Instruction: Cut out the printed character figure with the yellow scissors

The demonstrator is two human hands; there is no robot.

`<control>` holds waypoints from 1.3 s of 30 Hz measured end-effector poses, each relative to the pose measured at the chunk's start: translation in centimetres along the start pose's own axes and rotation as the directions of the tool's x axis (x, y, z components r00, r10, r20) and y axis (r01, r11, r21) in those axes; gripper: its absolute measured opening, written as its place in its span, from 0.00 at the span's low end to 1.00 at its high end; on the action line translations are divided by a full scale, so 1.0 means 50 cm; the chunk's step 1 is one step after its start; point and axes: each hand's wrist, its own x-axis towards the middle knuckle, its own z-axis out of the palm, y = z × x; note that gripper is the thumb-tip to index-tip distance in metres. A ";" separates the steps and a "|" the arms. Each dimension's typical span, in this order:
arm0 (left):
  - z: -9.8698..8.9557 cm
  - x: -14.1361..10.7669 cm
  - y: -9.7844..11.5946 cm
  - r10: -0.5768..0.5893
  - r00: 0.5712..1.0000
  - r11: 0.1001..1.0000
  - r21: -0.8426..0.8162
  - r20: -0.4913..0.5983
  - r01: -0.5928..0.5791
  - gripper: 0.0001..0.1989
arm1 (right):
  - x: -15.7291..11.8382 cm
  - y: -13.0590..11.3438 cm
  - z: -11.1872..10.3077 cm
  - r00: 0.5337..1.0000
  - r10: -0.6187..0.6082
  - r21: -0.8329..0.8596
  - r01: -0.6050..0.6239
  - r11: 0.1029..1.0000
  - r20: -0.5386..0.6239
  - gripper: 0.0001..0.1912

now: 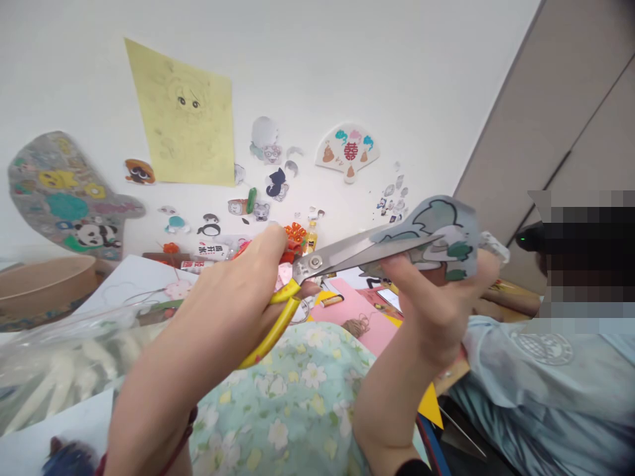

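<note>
My left hand (245, 281) is closed around the yellow handles of a pair of scissors (315, 263). Their long metal blades point right and lie against a cartoon paper cutout (449, 221), grey-blue with green shapes. The blades look slightly apart; where exactly they bite is hard to see. My right hand (436, 297) pinches this cutout from below, its thumb near the blade tips and its other fingers partly behind the paper. Both hands are raised above my lap, which a floral cloth (278, 396) covers.
Pink paper (342, 324) bears a glue stick (332, 301) and a bundle of twine (358, 324). A phone (389, 299) lies behind my right hand. Stickers and a yellow drawing (188, 125) hang on the white wall. At left stands a round container (47, 287); a person (550, 370) sits at right.
</note>
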 end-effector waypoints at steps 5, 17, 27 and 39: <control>-0.011 0.001 0.003 -0.039 0.998 0.997 0.076 0.049 0.035 0.14 | -0.006 0.012 -0.009 0.999 -0.036 0.053 0.035 0.998 0.008 0.16; 0.012 0.004 0.000 0.071 0.997 0.996 0.059 -0.021 -0.069 0.08 | -0.007 0.008 -0.002 0.998 0.012 0.097 -0.006 0.995 -0.062 0.17; 0.019 0.009 0.009 0.044 0.999 0.998 -0.047 -0.017 -0.044 0.14 | -0.002 0.003 0.007 0.997 0.027 0.041 -0.024 0.999 -0.069 0.13; 0.024 0.010 0.009 0.018 1.000 0.983 -0.185 -0.021 -0.022 0.11 | -0.005 0.003 0.017 0.993 -0.018 0.025 0.021 0.999 -0.121 0.12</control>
